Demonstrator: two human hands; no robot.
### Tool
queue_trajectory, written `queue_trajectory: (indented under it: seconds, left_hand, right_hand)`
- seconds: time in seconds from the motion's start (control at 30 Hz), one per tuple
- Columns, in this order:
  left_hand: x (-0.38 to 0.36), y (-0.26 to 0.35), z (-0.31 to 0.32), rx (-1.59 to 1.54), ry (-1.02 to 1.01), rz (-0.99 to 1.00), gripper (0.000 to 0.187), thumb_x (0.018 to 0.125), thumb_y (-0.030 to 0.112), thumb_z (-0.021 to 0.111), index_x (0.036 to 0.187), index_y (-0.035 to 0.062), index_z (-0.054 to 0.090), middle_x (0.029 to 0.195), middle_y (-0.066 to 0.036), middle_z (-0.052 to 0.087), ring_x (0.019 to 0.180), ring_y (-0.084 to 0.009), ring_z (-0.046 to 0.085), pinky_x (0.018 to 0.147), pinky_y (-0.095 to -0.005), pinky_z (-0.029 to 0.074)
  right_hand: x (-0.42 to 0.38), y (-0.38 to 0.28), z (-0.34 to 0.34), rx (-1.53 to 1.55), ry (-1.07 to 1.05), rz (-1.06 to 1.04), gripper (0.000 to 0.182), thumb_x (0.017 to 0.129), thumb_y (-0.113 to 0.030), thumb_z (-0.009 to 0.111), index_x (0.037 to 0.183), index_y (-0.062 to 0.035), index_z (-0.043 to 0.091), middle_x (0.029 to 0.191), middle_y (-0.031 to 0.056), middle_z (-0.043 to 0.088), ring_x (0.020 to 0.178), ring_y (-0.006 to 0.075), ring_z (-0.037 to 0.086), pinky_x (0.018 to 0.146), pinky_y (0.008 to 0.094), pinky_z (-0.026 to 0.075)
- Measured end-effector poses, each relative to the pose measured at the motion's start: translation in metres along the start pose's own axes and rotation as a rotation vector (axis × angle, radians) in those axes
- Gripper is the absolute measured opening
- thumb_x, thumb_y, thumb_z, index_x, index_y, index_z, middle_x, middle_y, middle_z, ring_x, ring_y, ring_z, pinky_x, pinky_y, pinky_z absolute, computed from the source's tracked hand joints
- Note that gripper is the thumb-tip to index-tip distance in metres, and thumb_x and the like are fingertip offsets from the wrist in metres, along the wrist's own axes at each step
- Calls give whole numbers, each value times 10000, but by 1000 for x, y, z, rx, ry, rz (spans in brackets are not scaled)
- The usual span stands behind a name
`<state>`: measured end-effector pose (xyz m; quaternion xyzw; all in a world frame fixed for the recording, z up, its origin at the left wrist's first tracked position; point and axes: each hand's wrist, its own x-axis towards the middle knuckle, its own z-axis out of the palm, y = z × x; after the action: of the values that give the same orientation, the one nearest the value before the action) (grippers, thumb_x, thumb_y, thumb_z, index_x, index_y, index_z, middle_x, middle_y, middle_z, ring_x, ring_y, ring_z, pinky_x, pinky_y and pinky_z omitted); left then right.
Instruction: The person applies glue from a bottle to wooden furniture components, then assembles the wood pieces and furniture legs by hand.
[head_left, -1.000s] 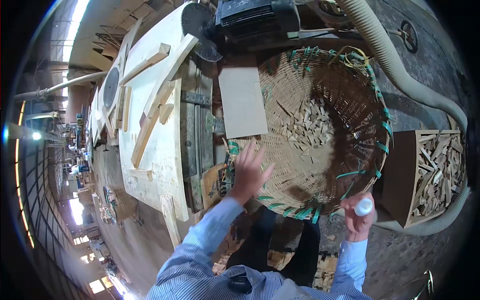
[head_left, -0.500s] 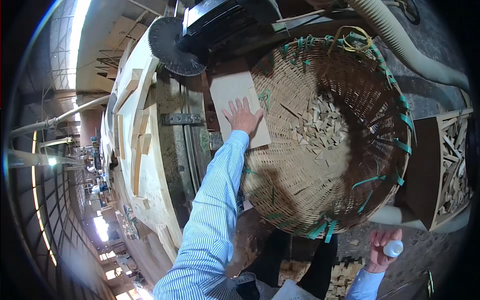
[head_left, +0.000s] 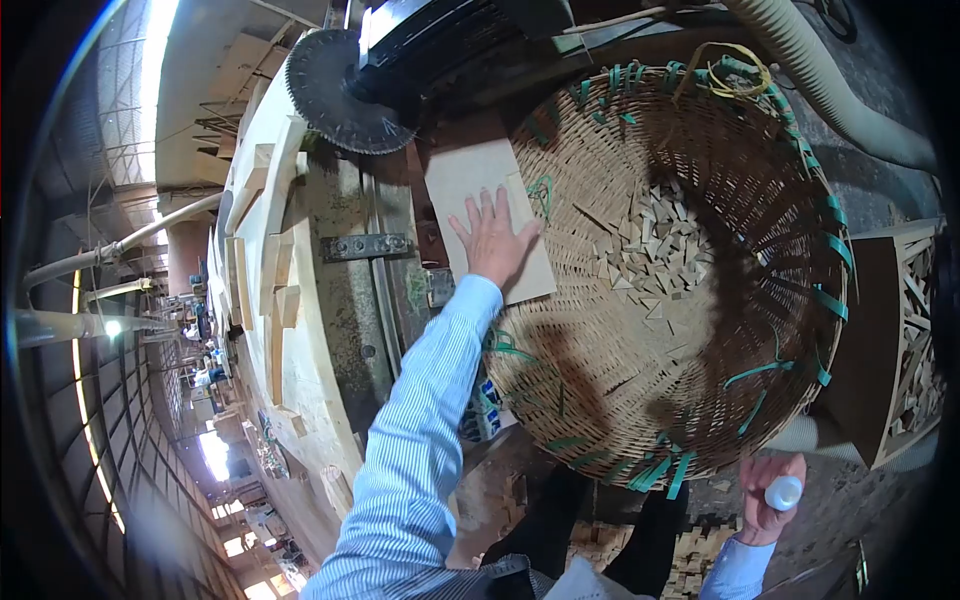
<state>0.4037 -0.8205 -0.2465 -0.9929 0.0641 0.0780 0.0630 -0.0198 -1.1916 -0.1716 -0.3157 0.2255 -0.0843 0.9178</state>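
Note:
My left hand lies flat on a pale rectangular board, fingers spread and thumb out to the right. The board rests beside the saw bench, its right edge overlapping the rim of a big round wicker basket. Small triangular wood offcuts are heaped inside the basket. At the lower right, my right hand is closed around a small white plastic bottle, whose rounded end faces me. Part of the bottle is hidden by the fingers.
A toothed circular saw blade on a dark motor housing stands above the board. Wooden strips lie on the white table at left. A ribbed hose runs at upper right, and a box of wood scraps stands at right.
The view has shifted slightly, so the basket sits a little farther right and lower in the picture. My left hand remains flat on the board, and my right still holds the bottle.

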Motion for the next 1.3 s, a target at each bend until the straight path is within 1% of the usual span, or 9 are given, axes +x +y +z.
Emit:
queue_trajectory:
  seconds: [0.13,0.33,0.6,0.73,0.83,0.97,1.03,1.13,1.3]
  left_hand:
    - [-74,25,-116,-277,295,108,863,897,449,758,1563,19,418,1613,-255,408,1546,-451,276,1258,-633,119]
    - [-232,-19,-237,-342,576,62,749,875,213,790,1508,-27,469,1551,-236,497,1502,-405,395,1257,-517,258]
    - [-312,-104,-247,-209,287,-223,816,859,87,773,1573,-4,386,1646,-223,364,1549,-385,310,1257,-486,243]
    - [-309,-106,-245,-424,165,-251,938,828,77,804,1616,-8,304,1663,-248,322,1575,-390,255,1272,-445,224]
    - [-304,-103,-248,-194,102,-186,1006,800,130,856,1612,-35,286,1667,-272,297,1563,-421,267,1263,-474,247]
    - [-305,-103,-244,-205,112,-183,984,815,130,845,1609,-39,289,1669,-278,290,1561,-417,273,1266,-467,242]
    - [-307,-105,-243,-339,100,-191,949,845,14,773,1636,-12,248,1701,-225,256,1582,-320,249,1290,-409,190]
    - [-306,-108,-237,-299,144,-153,952,830,118,825,1608,-34,297,1661,-280,306,1557,-399,292,1267,-446,246]
    - [-308,-111,-229,-284,217,-116,917,848,130,814,1608,-7,319,1646,-260,346,1538,-389,335,1255,-438,278]
  right_hand:
    - [41,16,49,-71,-11,-37,391,847,-301,847,991,-46,587,795,115,681,685,226,633,624,406,497]
    - [91,28,129,-48,-124,85,592,758,-358,933,1115,8,635,948,164,739,846,264,718,816,394,580]
    - [91,73,149,9,-265,172,528,754,-311,941,1085,-1,670,970,165,747,901,296,735,820,397,583]
    - [77,91,155,13,-260,198,489,791,-335,921,1063,-33,648,902,150,724,801,269,705,769,431,555]
    - [65,101,142,41,-273,197,471,808,-323,907,1078,-35,650,909,158,727,813,282,706,778,449,549]
    - [52,96,125,150,-254,192,481,759,-254,940,1103,-24,695,969,164,746,892,302,727,807,419,577]
    - [44,87,116,156,-241,172,477,759,-253,940,1105,-32,697,955,161,744,884,298,727,795,414,571]
    - [35,74,99,154,-230,151,484,761,-266,940,1104,-34,689,967,171,741,877,295,724,774,403,563]
    - [14,38,76,98,-239,114,515,765,-211,937,1147,-21,649,1061,194,727,941,309,727,827,416,584]
